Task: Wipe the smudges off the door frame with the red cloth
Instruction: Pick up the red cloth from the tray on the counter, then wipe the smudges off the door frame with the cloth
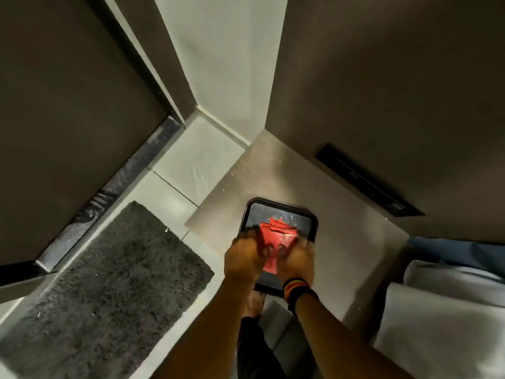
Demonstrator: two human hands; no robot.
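A folded red cloth [277, 233] lies in a black tray [308, 222] on a low beige ledge [355, 214]. Both my hands reach down over the tray's near end. My left hand [247, 255] rests at the cloth's left edge with fingers curled and blurred. My right hand [296, 258], with a striped band at the wrist, lies on the cloth's near right part, fingers spread over it. Whether either hand grips the cloth is unclear. The dark door [68, 119] with its black frame [131, 58] stands at the left.
A dark grey shaggy mat [109, 283] covers the pale tiled floor [199, 160] before the door. A black slot [366, 181] is set in the brown wall on the right. White and blue bedding [451, 310] fills the lower right. My bare foot [254, 302] stands below the tray.
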